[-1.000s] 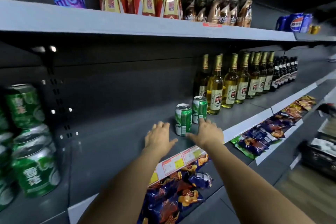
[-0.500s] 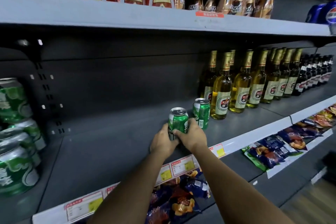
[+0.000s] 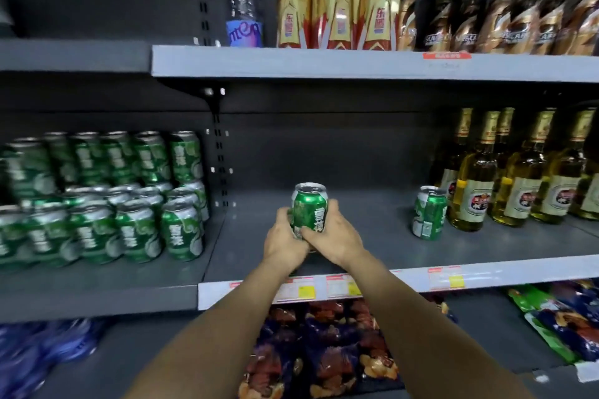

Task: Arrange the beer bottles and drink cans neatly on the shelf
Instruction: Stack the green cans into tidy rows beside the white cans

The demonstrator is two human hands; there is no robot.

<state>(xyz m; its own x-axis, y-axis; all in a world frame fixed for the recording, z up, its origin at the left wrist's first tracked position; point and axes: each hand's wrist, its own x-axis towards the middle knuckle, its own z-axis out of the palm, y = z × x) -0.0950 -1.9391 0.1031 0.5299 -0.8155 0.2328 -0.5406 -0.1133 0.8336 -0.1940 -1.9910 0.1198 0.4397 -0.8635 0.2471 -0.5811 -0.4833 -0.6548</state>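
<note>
Both forearms stretched forward from the bottom edge, converging over the middle shelf (image 3: 356, 256). Left hand (image 3: 285, 240) and right hand (image 3: 334, 236) wrapped together round one green beer can (image 3: 309, 207), thumbs crossing low on its front, fingers curled behind. Can upright, silver top showing, held at or just above the shelf deck, contact with the deck hidden by the hands. To the right, well apart, a second green can (image 3: 429, 212) standing just beside a row of amber beer bottles (image 3: 518, 178) with gold foil necks. To the left, a stacked block of green cans (image 3: 107, 201), two tiers high, somewhat blurred. Above, on the upper shelf (image 3: 324, 63), tall gold-labelled drink bottles (image 3: 337, 6). Below, snack bags (image 3: 324, 347).
</note>
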